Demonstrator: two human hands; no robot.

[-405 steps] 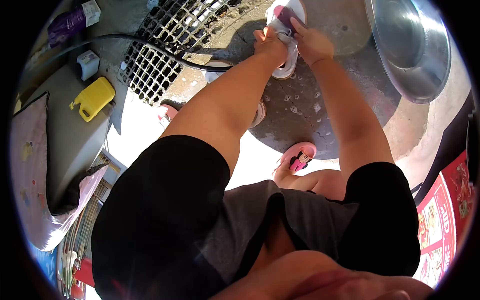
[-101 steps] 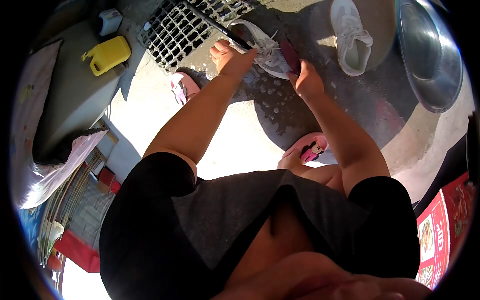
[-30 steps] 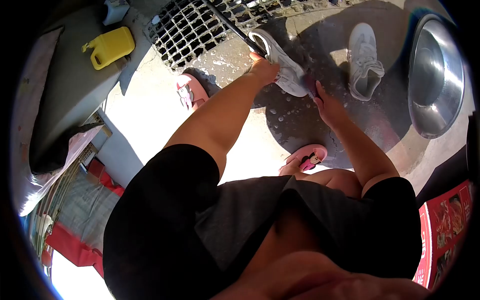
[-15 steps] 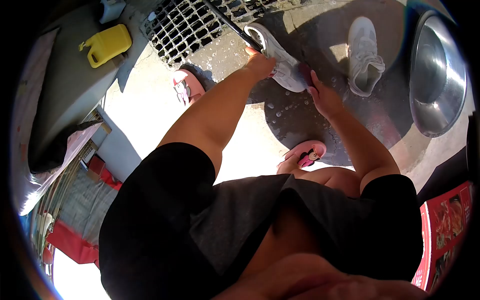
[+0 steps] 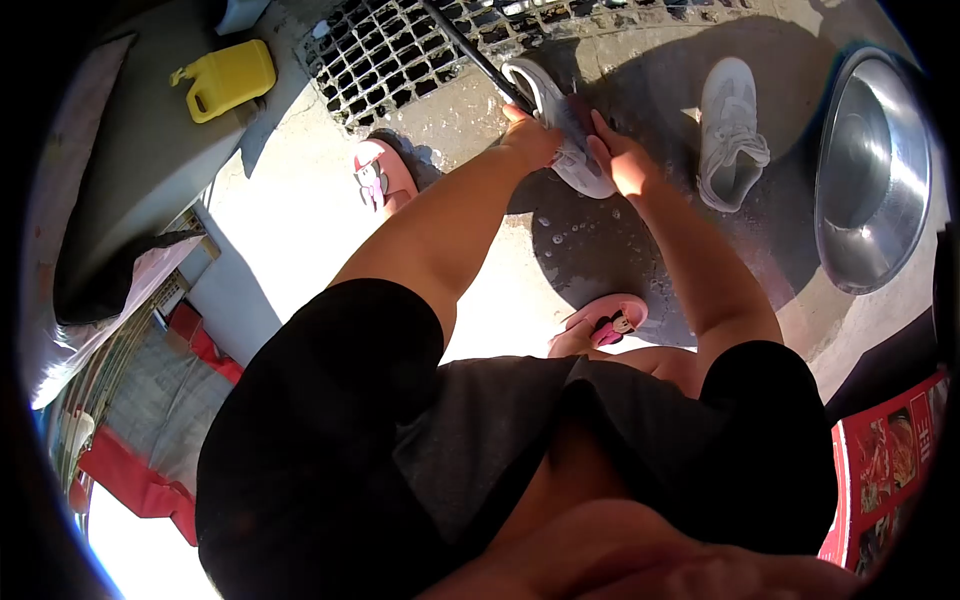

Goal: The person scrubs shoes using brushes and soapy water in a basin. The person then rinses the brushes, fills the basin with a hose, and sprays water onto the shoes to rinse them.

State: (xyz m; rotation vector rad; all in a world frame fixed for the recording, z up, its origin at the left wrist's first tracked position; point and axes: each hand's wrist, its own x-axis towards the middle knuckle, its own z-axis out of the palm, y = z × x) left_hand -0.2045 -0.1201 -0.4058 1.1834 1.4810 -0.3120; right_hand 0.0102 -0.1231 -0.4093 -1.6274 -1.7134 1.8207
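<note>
My left hand (image 5: 535,142) is closed on the side of a white shoe (image 5: 585,178), which is held low over the wet ground. A black hose or rod (image 5: 475,52) runs down to the same hand; whether the fingers also grip it, I cannot tell. My right hand (image 5: 622,160) is closed around a dark scrubbing brush (image 5: 577,117), blurred and pressed against the shoe's upper. The brush handle is mostly hidden by the fingers. A second white shoe (image 5: 730,120) lies on the wet concrete to the right, its opening toward me.
A large metal basin (image 5: 870,170) stands at the far right. A grated drain cover (image 5: 375,65) lies at the top. At the left, a yellow jug (image 5: 230,80) sits on a grey surface. My feet are in pink slippers (image 5: 385,170). A red printed box (image 5: 885,470) is at the lower right.
My right hand and the brush have moved up and left along the shoe, from its near end toward its middle. The view has shifted slightly, and the left hand keeps its hold.
</note>
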